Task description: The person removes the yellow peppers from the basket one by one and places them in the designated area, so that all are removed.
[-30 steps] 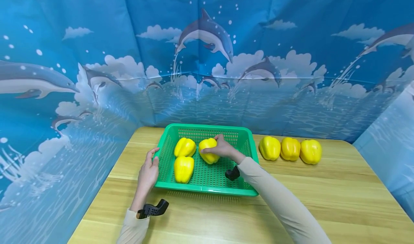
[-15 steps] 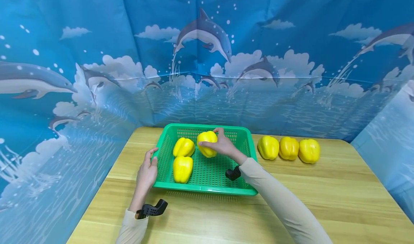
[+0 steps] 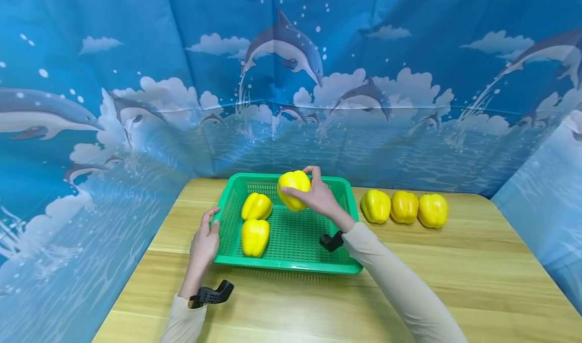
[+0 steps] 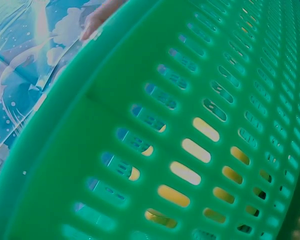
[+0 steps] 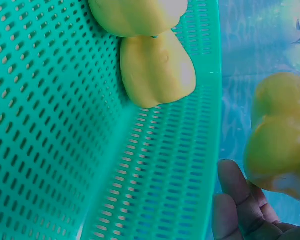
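Observation:
A yellow bell pepper [image 3: 293, 189] is in my right hand [image 3: 317, 196], held between thumb and fingers above the back part of the green basket [image 3: 284, 264]. In the right wrist view, this bell pepper [image 5: 280, 135] appears beyond the basket rim, with fingertips [image 5: 235, 180] below it. My left hand [image 3: 204, 243] grips the basket's left rim; in the left wrist view a finger [image 4: 101, 17] lies over that rim and the rest is hidden. Two more yellow bell peppers lie inside on the left, one behind [image 3: 257, 206] and one in front [image 3: 255, 238].
Three yellow bell peppers [image 3: 404, 206] stand in a row on the wooden table [image 3: 436, 277], right of the basket. A blue curtain [image 3: 254, 131] printed with dolphins hangs close behind the table's back edge and at both sides.
My right hand has lifted the bell pepper from the basket floor, upward and toward the back rim. The left hand stays at the left rim, and the other bell peppers keep their places.

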{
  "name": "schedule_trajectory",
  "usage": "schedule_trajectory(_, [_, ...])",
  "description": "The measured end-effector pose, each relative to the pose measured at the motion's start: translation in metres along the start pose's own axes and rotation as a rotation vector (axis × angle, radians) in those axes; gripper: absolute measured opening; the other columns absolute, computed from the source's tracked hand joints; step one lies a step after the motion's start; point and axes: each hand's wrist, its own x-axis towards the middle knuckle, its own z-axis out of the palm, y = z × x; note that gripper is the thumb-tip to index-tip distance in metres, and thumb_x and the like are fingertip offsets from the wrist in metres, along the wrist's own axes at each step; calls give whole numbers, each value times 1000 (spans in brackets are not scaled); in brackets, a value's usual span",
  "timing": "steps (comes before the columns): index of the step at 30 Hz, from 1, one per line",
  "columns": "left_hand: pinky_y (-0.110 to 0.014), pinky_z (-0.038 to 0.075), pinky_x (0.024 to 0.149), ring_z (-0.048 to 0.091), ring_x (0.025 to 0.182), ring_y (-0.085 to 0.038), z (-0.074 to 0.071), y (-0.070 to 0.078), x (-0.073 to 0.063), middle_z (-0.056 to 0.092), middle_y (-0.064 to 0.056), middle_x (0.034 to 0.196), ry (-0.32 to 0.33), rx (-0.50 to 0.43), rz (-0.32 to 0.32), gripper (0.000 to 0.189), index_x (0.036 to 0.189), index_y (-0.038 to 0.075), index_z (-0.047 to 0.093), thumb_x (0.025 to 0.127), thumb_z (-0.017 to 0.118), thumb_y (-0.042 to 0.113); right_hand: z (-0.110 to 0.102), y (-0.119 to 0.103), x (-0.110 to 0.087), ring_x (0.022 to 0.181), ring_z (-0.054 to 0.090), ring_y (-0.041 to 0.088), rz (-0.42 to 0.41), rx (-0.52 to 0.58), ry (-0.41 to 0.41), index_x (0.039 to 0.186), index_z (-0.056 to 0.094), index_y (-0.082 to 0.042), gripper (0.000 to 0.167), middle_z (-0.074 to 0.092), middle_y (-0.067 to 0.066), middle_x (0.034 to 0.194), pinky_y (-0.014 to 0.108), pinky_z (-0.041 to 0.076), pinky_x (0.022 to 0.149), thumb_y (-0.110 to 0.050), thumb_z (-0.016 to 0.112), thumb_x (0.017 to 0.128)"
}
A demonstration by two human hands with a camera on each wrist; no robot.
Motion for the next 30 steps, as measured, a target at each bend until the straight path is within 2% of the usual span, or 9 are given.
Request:
schedule_trajectory(8, [-30, 26, 42, 26, 42, -15, -1, 0, 0, 35, -4, 57, -1, -5, 6, 40, 145, 21, 33, 105, 31, 22, -8, -7, -11, 72, 61, 23, -40, -13, 30, 126, 26, -18, 82, 59, 13, 95, 37, 50, 58, -64, 68, 73])
schedule_trajectory(15, [-30, 27, 42, 26, 42, -15, 0, -1, 0, 35, -4, 58, -5, -2, 7, 41, 145, 23, 32, 105, 29, 24, -22, -11, -28, 73, 61, 24, 0, -14, 58, 129, 24, -19, 84, 59, 14, 95, 37, 50, 58, -65, 67, 74])
schedule_trajectory(23, [-29, 27, 41, 26, 42, -15, 0, -1, 0, 35, -4, 58, 3, -1, 11, 40, 145, 22, 33, 105, 30, 23, -48, -8, -47, 82, 59, 30, 30, 42, 68, 128, 21, -18, 77, 46, 19, 107, 38, 51, 63, -56, 68, 80])
schedule_trajectory(30, [-29, 26, 40, 25, 41, -14, 0, -1, 0, 34, -3, 55, -4, -8, 16, 41, 145, 21, 33, 105, 31, 22, -69, 4, -63, 81, 59, 30, 58, -24, 140, 131, 21, -15, 80, 48, 20, 109, 37, 50, 63, -56, 67, 80])
